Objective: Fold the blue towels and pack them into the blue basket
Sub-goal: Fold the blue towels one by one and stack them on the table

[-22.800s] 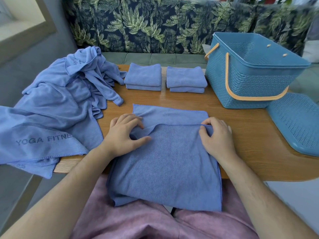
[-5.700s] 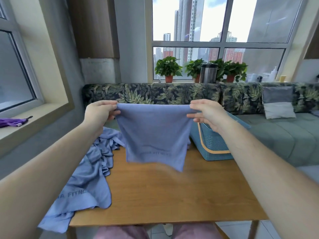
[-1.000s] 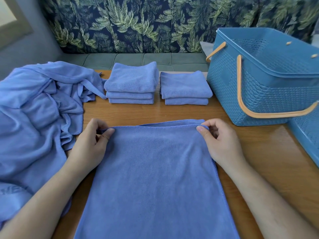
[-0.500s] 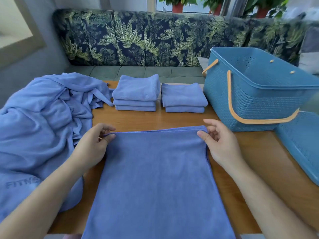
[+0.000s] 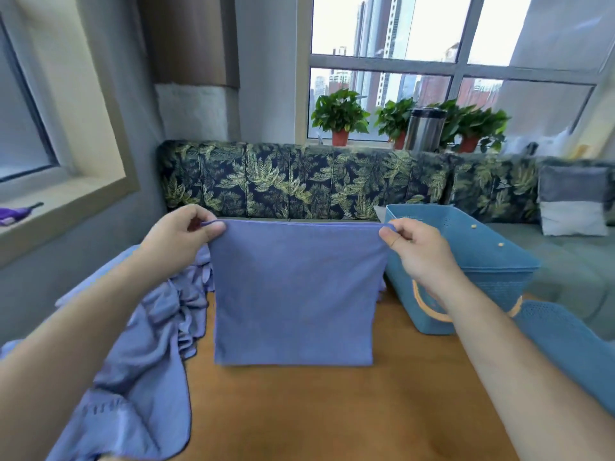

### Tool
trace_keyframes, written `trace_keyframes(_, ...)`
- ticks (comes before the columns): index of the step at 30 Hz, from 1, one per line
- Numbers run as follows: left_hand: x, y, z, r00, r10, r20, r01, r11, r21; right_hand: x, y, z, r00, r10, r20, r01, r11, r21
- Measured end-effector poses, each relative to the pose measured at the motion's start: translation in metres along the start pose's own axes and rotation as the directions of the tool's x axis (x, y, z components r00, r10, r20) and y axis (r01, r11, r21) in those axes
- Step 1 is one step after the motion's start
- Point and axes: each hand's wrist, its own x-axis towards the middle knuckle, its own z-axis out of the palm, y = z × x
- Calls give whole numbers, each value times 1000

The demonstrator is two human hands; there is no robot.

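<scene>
A blue towel (image 5: 293, 291) held up above a wooden table (image 5: 332, 410).

The left hand (image 5: 176, 237) pinches its top left corner, the right hand (image 5: 416, 251) its top right; it hangs between them, left of the blue basket (image 5: 482, 257).

Daylight floods in through the big window (image 5: 382, 34) at the back, where the sky burns out to near white. The room is bright and evenly lit, with shadows soft and faint on the wooden table (image 5: 332, 414). The blue towel (image 5: 293, 294) in the middle looks fairly sharp; the crumpled cloth (image 5: 143, 361) lower left is smeared. Straight lines bow toward the edges.
</scene>
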Motion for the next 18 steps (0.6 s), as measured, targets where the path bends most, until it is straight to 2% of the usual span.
trace_keyframes(4, -4, 10, -15, 997, 73, 18, -70, 989, -131, -9, -21, -10, 997, -64, -53, 65, 998, 24)
trace_keyframes(7, -32, 1, -12, 994, 89, 63, -80, 988, -129, -38, -7, -8, 998, -53, -38, 54, 998, 42)
trace_keyframes(10, -73, -25, -3, 979, 80, 187, -52, 987, -149, -84, 28, -2, 997, 4, 75, -4, 1000, -2)
trace_keyframes(14, -135, -77, 14, 912, -21, 409, 73, 991, -112, -158, 73, 14, 973, 126, 193, -127, 992, -5)
trace_keyframes(18, -179, -102, 26, 877, -103, 469, 144, 988, -52, -206, 94, 22, 936, 224, 271, -239, 971, 24)
